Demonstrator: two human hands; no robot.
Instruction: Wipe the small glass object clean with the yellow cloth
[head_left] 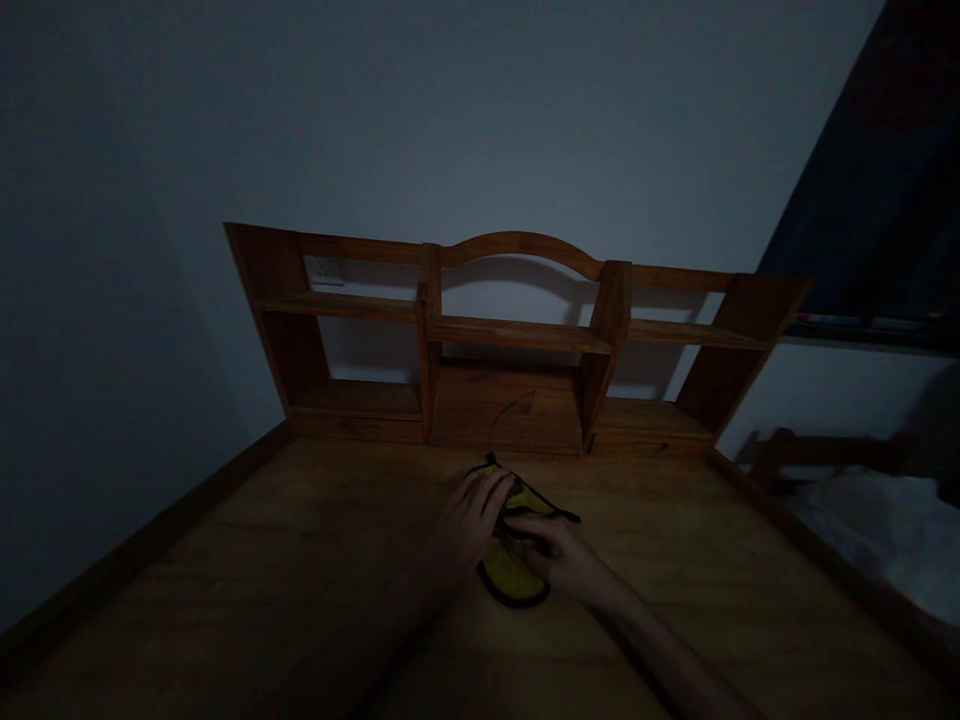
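Note:
A yellow-green, flat, soft-looking piece with black edging [514, 575] lies on the wooden desk top, a rounded end towards me and narrower black-trimmed corners farther off. Its exact kind cannot be made out in the dim light. My left hand [471, 515] rests over its left upper part, fingers bent onto it. From the right, my right hand [559, 555] grips its middle, with the index finger stretched towards the left fingertips. Between the hands the black edging is bunched, and part of the piece is hidden beneath them.
At the desk's [315, 570] back stands a wooden shelf unit [521, 335] with several compartments against the wall. A power socket [326, 272] shows behind it. Right of the desk are whitish bedding or plastic [885, 540] and a dark curtain or window [877, 180].

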